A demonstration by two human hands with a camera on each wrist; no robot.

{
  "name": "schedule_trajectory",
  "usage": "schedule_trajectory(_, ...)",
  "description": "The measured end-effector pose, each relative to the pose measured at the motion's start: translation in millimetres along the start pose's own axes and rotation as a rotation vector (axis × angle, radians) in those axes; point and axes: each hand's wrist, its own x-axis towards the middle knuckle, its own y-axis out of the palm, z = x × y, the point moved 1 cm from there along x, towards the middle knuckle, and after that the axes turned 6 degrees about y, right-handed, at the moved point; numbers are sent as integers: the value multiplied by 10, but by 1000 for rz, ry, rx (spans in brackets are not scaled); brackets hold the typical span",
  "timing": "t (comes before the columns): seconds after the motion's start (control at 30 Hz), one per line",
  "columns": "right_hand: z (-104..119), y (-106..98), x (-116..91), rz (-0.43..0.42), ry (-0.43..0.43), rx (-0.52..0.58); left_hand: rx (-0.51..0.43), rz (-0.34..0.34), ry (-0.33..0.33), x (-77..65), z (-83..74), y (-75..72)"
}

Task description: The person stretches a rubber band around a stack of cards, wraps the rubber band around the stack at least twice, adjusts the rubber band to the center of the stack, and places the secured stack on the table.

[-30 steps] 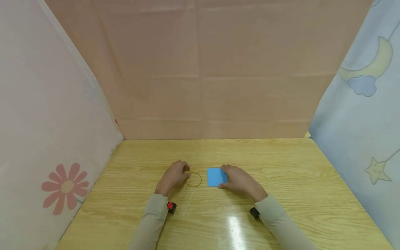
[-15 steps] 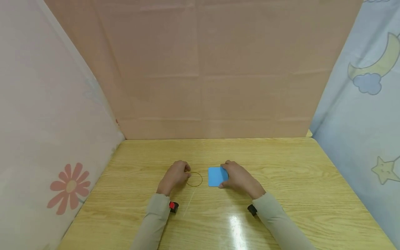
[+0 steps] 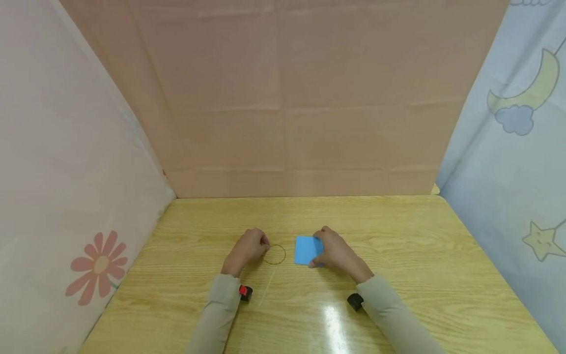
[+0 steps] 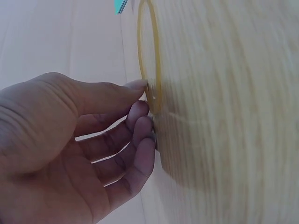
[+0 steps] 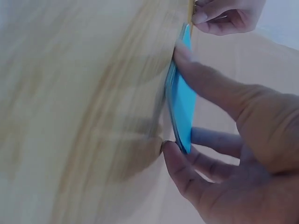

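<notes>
Table [image 3: 446,265] is yellowish wood grain, glossy, far right corner rounded. 1 bright glare patch [image 3: 334,327] near the bottom of the head view, 1 thin pale streak [image 3: 268,286] running diagonally to its left. Back cloth [image 3: 283,98]: pinkish tan, creased, bottom at the table's far edge. Left cloth [image 3: 53,123]: pale, 1 red flower [image 3: 100,265] with a yellowish centre low down. Right cloth [image 3: 491,211]: light blue, 1 yellow crescent moon [image 3: 541,92], 1 blue cloud [image 3: 515,120] overlapping its lower side, 1 yellow star [image 3: 541,241] below. Small yellowish piece [image 3: 436,190] sticks out by that rounded corner, can't tell what.
</notes>
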Motion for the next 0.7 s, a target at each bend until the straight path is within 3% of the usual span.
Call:
schedule_trajectory(0.17, -14, 19, 10, -24, 45, 45, 3, 41, -1, -10, 8, 32)
schedule_trajectory(0.37, -46, 8, 24, -43, 39, 74, -10, 82, 38, -13, 6, 30)
schedule_trajectory(0.7, -165, -3, 12, -15, 68, 274, 29, 70, 106, -44, -14, 21)
